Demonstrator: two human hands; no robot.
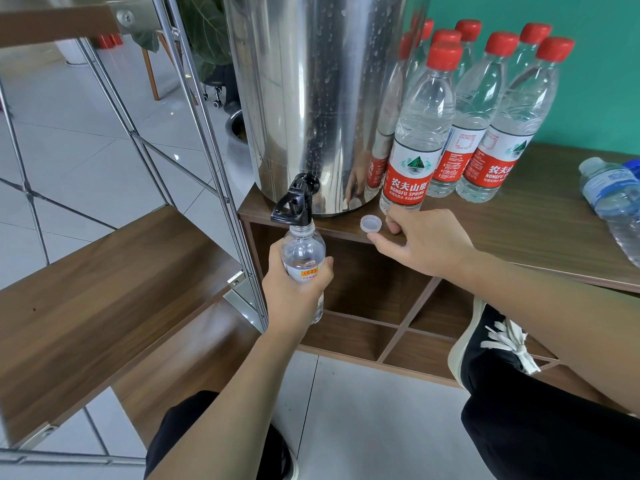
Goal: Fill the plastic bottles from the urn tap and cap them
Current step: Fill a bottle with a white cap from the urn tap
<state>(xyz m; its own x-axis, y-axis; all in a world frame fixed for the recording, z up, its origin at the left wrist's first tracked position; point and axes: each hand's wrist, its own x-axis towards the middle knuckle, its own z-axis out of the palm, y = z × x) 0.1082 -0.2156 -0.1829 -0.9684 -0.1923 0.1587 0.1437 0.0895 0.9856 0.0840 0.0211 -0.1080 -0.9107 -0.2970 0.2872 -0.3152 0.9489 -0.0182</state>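
Under the urn tap [294, 202], the left hand [294, 289] grips an upright bottle [304, 258]; right hand [420, 242], fingers loose, rests beside its loose cap [371, 224] on the worktop [540, 220].

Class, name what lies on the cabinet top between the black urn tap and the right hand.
In the head view, a loose translucent bottle cap lies open side up between the tap and the right hand.
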